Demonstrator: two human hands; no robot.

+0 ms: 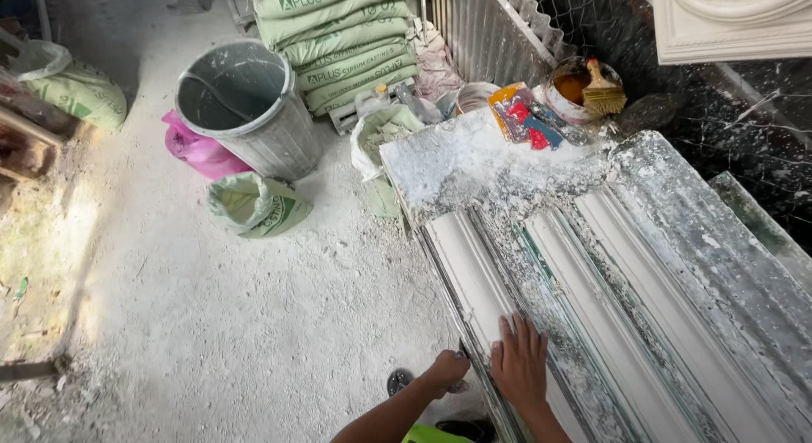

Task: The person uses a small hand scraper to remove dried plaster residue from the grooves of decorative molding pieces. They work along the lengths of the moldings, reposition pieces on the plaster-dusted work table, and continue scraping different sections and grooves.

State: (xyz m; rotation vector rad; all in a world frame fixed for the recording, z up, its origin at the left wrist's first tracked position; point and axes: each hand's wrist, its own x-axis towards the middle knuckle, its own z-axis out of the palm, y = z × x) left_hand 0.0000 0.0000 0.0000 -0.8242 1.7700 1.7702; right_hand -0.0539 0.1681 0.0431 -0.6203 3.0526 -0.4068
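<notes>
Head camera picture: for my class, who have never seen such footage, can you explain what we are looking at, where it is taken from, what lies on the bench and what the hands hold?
The single picture comes from a camera worn on a person's head, looking down at their own bare hands. The right hand lies flat on a long white plaster moulding on a plaster-crusted workbench. The left hand grips the moulding's near edge; whether it holds a tool is unclear. More white strips lie alongside. At the far end stand a brush on a tub and coloured scraps. On the dusty floor are a grey bin, stacked green sacks and a pink bag.
</notes>
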